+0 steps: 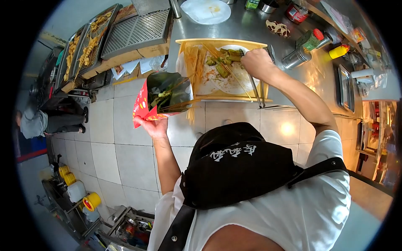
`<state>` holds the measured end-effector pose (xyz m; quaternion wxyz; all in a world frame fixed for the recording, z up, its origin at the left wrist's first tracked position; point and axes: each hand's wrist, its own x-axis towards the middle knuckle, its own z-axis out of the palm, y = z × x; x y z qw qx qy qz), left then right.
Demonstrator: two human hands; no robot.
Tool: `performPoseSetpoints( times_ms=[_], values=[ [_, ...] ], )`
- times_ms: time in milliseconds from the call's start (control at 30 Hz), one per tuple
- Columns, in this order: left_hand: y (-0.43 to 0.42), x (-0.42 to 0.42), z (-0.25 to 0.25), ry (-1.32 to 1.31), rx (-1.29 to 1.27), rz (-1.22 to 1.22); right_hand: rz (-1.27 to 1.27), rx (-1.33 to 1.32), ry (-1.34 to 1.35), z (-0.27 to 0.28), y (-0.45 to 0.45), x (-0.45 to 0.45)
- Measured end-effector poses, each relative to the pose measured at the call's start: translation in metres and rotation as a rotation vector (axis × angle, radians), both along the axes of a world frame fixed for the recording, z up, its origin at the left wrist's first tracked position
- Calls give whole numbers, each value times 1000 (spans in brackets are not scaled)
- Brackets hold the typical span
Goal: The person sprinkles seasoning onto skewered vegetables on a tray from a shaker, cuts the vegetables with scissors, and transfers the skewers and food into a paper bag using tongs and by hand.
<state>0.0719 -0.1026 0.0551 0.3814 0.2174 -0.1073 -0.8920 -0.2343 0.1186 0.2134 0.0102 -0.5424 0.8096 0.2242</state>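
Observation:
My left hand (155,127) is closed on the lower edge of a red paper bag (142,102) with a silvery lining. Leafy greens (164,97) lie inside it, and thin wooden skewers stick out toward the tray. Over the right end of a wooden tray (226,98), my right hand (257,63) is closed around metal tongs (254,87). Their toothed tip is beside pieces of green vegetable (223,70) on the seasoning-stained white paper (211,85). Bare skewers (191,67) are bunched at the tray's left end.
A steel counter (247,31) holds a white plate (206,11), a metal shaker (294,58), a green-labelled jar (309,40) and a yellow bottle (338,51). Skewered food lies on racks (90,46) at upper left. Another person (35,121) stands at far left.

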Motion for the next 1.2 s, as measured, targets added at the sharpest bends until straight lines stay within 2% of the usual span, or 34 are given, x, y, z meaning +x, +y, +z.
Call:
performPoseSetpoints(
  times_ms=[600, 1100, 1200],
  values=[
    [2, -5, 4, -56, -41, 1, -19, -9, -37, 0, -12, -11],
    [1, -7, 0, -71, -3, 12, 127, -44, -22, 1, -12, -24],
    [2, -8, 4, -59, -6, 2, 147, 9, 61, 8, -28, -27]
  ],
)
